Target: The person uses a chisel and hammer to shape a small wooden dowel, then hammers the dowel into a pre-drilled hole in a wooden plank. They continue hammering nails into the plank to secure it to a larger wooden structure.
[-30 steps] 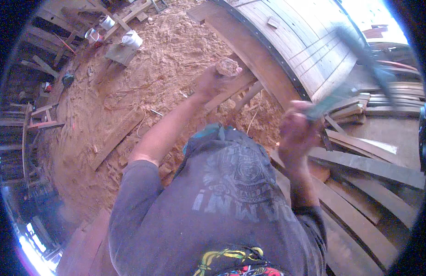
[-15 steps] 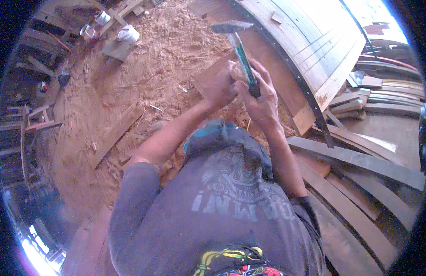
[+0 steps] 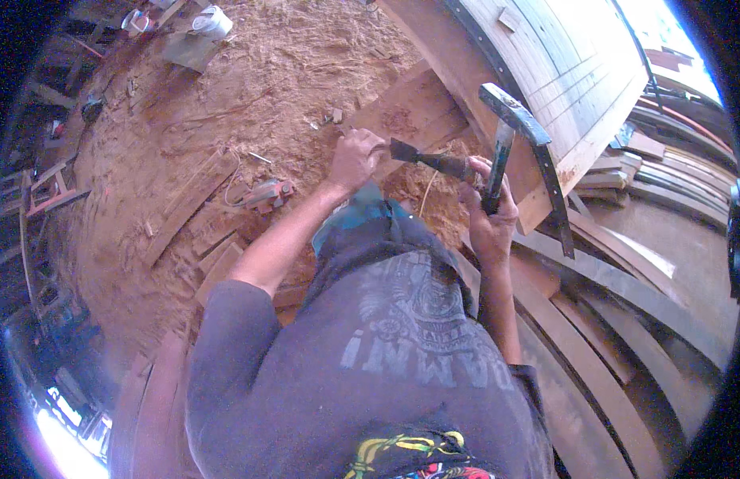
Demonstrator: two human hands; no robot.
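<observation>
My right hand (image 3: 491, 219) is closed around the dark handle of a hammer (image 3: 515, 112), whose worn metal head points up. The same hand also grips the handle end of a chisel (image 3: 443, 162), which lies crosswise with its flared dark blade toward the left. Just off the blade's edge is my left hand (image 3: 357, 161), fingers curled in. Whether it touches the blade or pinches something small cannot be made out. Below both hands, a wooden plank (image 3: 418, 112) lies on the ground.
To the right rises a large planked wooden structure (image 3: 537, 48) with a dark edge strip (image 3: 557, 199). Curved boards (image 3: 601, 351) are stacked at the lower right. On the shaving-strewn ground sit a red-and-grey power tool (image 3: 267, 194), a long board (image 3: 190, 207) and a white bucket (image 3: 212, 22).
My hands have moved apart, the left one leftward and the right one rightward and down with the hammer. The chisel now shows between them. The view has shifted slightly.
</observation>
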